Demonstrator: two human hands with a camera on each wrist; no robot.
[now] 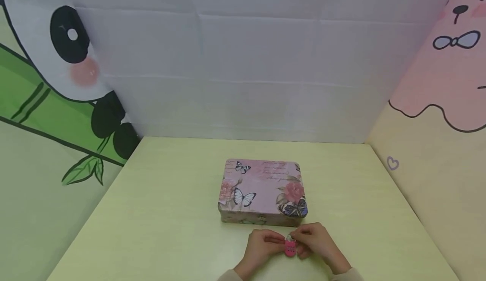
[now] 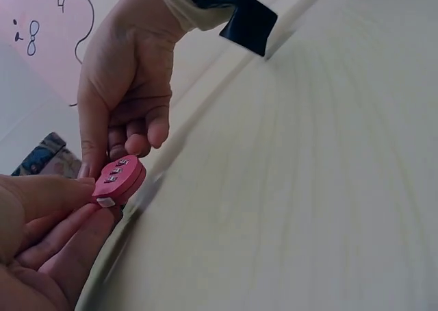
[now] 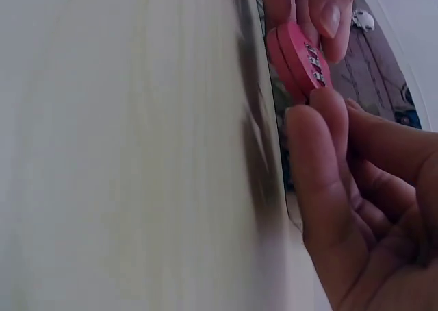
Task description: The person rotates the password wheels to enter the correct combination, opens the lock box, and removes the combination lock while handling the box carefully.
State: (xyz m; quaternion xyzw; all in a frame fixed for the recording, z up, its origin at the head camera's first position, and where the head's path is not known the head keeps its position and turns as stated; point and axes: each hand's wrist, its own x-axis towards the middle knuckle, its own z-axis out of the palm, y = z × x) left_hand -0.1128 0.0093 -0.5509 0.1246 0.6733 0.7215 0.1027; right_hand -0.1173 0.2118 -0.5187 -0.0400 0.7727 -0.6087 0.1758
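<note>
Between both hands is a small pink combination padlock [image 1: 290,249] with several number dials on its face and a metal shackle at the top. My left hand [image 1: 261,245] pinches the padlock's body from the left between thumb and fingers. At the shackle end, my right hand [image 1: 316,242] pinches with thumb and forefinger, covering part of the shackle. The dials [image 2: 116,170] face upward in the left wrist view. Just beyond the hands stands a pink tin box [image 1: 262,188] with butterflies and roses on its closed lid, a small clasp [image 1: 261,218] on its front.
The box sits on a pale yellow table [image 1: 171,213]. A whitish panel [image 1: 258,53] rises along the far edge. Painted walls stand at both sides, a panda with bamboo [image 1: 72,78] at left and a pink animal [image 1: 448,70] at right.
</note>
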